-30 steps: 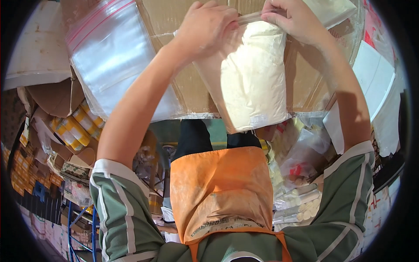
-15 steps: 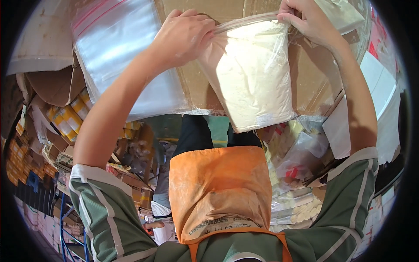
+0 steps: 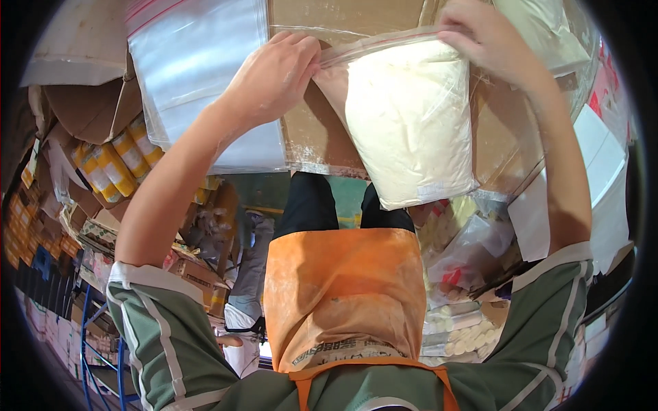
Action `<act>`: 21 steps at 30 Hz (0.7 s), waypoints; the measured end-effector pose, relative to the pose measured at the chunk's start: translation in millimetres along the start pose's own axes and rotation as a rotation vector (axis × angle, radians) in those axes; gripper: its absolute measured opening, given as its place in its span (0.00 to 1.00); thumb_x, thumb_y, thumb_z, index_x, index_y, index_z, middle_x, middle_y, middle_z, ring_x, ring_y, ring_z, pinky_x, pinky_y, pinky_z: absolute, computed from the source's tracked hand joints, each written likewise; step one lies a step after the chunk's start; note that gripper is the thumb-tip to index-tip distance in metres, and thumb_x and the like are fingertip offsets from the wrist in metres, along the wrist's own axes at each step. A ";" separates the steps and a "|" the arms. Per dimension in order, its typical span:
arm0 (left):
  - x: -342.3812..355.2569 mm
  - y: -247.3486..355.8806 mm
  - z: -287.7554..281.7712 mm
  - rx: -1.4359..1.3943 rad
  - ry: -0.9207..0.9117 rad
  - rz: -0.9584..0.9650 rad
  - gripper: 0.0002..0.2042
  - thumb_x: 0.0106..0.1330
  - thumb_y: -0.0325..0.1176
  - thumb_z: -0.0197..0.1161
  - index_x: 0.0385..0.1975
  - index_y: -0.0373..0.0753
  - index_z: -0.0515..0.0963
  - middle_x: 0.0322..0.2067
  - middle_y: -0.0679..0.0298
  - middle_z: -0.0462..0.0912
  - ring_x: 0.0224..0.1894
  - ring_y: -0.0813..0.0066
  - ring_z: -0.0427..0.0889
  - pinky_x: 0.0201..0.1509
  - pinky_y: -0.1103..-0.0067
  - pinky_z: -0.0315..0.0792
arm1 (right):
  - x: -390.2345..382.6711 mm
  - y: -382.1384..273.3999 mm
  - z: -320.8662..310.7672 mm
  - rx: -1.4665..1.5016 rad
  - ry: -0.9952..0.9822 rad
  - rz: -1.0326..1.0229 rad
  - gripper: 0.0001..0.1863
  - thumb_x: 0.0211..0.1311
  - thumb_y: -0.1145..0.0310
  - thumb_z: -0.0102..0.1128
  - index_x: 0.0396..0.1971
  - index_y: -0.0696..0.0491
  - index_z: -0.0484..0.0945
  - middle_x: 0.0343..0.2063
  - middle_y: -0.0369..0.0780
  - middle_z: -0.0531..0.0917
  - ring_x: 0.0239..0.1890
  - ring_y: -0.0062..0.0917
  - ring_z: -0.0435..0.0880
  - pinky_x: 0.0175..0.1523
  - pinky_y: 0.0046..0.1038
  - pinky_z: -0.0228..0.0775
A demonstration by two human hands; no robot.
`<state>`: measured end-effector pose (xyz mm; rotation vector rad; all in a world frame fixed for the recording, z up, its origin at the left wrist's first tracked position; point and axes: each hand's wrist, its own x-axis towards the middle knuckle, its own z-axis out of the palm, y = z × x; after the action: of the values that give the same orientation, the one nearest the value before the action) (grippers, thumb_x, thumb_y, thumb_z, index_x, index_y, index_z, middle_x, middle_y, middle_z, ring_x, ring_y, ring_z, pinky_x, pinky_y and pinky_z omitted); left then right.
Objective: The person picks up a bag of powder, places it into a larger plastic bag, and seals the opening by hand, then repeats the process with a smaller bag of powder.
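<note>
A clear zip bag of cream-white powder [image 3: 411,123] lies on a cardboard sheet [image 3: 319,147], its lower end hanging over the near edge. My left hand [image 3: 277,75] pinches the left corner of the bag's top. At the right end of the zip strip, my right hand [image 3: 483,34] is closed on the bag's edge; its fingers are slightly blurred. The powder fills the bag's middle and right, while its upper left part is slack. Left of it rests a stack of flat clear zip bags [image 3: 205,82] with a red line along the top.
Another bag of pale powder [image 3: 545,34] lies at the far right. White card sheets [image 3: 589,164] hang off the right side. Below left are yellow-taped parcels [image 3: 113,168] and a blue metal frame [image 3: 86,342]. Plastic-wrapped goods [image 3: 459,329] lie low on the right.
My left hand has shifted slightly left and down along the bag's top, and the top edge is stretched wider. My right hand stays at the right end, a little further right.
</note>
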<state>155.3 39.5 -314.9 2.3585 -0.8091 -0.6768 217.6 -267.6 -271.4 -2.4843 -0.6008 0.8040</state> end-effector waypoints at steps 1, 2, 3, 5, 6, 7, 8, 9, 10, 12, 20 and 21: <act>1.5 0.5 2.2 -0.038 0.042 -0.020 0.04 0.64 0.28 0.55 0.31 0.33 0.70 0.29 0.54 0.76 0.40 0.52 0.74 0.46 0.65 0.68 | 6.1 -6.9 10.4 -0.005 0.007 -0.066 0.09 0.54 0.67 0.61 0.25 0.59 0.79 0.20 0.45 0.80 0.26 0.38 0.80 0.34 0.35 0.71; 1.6 0.5 0.7 -0.036 0.044 -0.022 0.04 0.64 0.28 0.55 0.31 0.33 0.70 0.29 0.54 0.76 0.40 0.52 0.74 0.46 0.65 0.68 | 13.4 -14.7 24.3 -0.002 0.015 -0.139 0.10 0.54 0.66 0.61 0.26 0.59 0.80 0.21 0.46 0.81 0.27 0.40 0.80 0.35 0.36 0.71; 0.8 -0.2 1.8 -0.105 0.024 -0.074 0.04 0.64 0.27 0.55 0.31 0.33 0.70 0.29 0.53 0.76 0.38 0.52 0.74 0.45 0.65 0.68 | 21.7 -19.5 48.0 0.042 0.007 -0.172 0.10 0.56 0.65 0.61 0.27 0.57 0.80 0.22 0.44 0.81 0.27 0.35 0.80 0.36 0.32 0.71; 2.2 0.3 4.3 -0.180 0.006 -0.122 0.05 0.64 0.27 0.55 0.32 0.33 0.70 0.29 0.53 0.76 0.36 0.51 0.74 0.43 0.66 0.69 | 34.6 -35.4 79.0 0.081 -0.005 -0.198 0.09 0.57 0.64 0.61 0.28 0.55 0.80 0.22 0.41 0.81 0.27 0.30 0.80 0.36 0.29 0.71; 2.0 0.4 3.7 -0.239 0.011 -0.134 0.05 0.63 0.27 0.56 0.32 0.32 0.70 0.28 0.53 0.77 0.33 0.54 0.74 0.40 0.68 0.69 | 42.5 -47.5 88.1 0.103 0.012 -0.213 0.09 0.57 0.65 0.61 0.28 0.56 0.80 0.23 0.43 0.80 0.28 0.34 0.80 0.37 0.32 0.71; 2.0 0.6 2.9 -0.298 0.015 -0.145 0.05 0.63 0.26 0.57 0.33 0.32 0.71 0.27 0.53 0.77 0.29 0.57 0.75 0.37 0.70 0.70 | 46.5 -54.1 92.3 0.124 0.030 -0.228 0.09 0.56 0.66 0.61 0.27 0.56 0.79 0.23 0.45 0.80 0.28 0.38 0.80 0.37 0.35 0.71; -0.4 0.4 -0.7 -0.297 0.013 -0.154 0.05 0.63 0.26 0.57 0.33 0.32 0.71 0.27 0.53 0.77 0.29 0.57 0.75 0.37 0.70 0.70 | 48.5 -59.8 86.3 0.131 0.027 -0.233 0.09 0.56 0.66 0.61 0.27 0.56 0.79 0.23 0.45 0.80 0.28 0.38 0.80 0.37 0.35 0.71; 0.1 1.5 -4.2 -0.339 -0.015 -0.222 0.04 0.62 0.26 0.58 0.32 0.32 0.72 0.26 0.55 0.78 0.28 0.63 0.75 0.35 0.72 0.70 | 49.5 -64.0 69.9 0.124 -0.148 -0.164 0.09 0.57 0.66 0.60 0.28 0.56 0.79 0.25 0.45 0.81 0.31 0.38 0.81 0.39 0.35 0.71; -0.5 1.5 -5.3 -0.382 -0.043 -0.288 0.04 0.62 0.25 0.60 0.32 0.31 0.73 0.25 0.57 0.79 0.26 0.68 0.76 0.33 0.75 0.71 | 51.6 -66.1 55.3 0.116 -0.323 -0.094 0.09 0.57 0.66 0.60 0.29 0.56 0.79 0.28 0.44 0.82 0.34 0.37 0.82 0.41 0.35 0.71; -0.8 0.4 -3.6 -0.440 -0.010 -0.309 0.04 0.61 0.24 0.61 0.33 0.31 0.75 0.25 0.59 0.79 0.26 0.73 0.76 0.32 0.77 0.71 | 50.4 -55.6 42.7 0.169 -0.295 -0.088 0.11 0.53 0.65 0.63 0.26 0.59 0.80 0.22 0.47 0.82 0.27 0.40 0.81 0.34 0.36 0.71; 13.2 6.6 20.9 -0.469 0.424 -0.149 0.07 0.60 0.21 0.63 0.38 0.33 0.79 0.29 0.67 0.80 0.29 0.80 0.77 0.34 0.83 0.73 | 15.8 -22.2 28.8 0.226 0.006 0.042 0.07 0.51 0.70 0.65 0.25 0.60 0.81 0.20 0.45 0.81 0.23 0.29 0.80 0.31 0.28 0.70; 22.1 13.4 18.8 -0.501 0.420 -0.177 0.07 0.60 0.21 0.64 0.37 0.34 0.80 0.30 0.67 0.80 0.30 0.80 0.77 0.34 0.83 0.73 | 9.3 -19.5 25.1 0.246 0.059 0.098 0.07 0.52 0.71 0.65 0.25 0.59 0.82 0.20 0.43 0.82 0.22 0.25 0.79 0.31 0.26 0.70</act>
<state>154.0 9.6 -326.1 2.0129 -0.2137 -0.3721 203.7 -239.9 -283.1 -2.3161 -0.3389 0.7866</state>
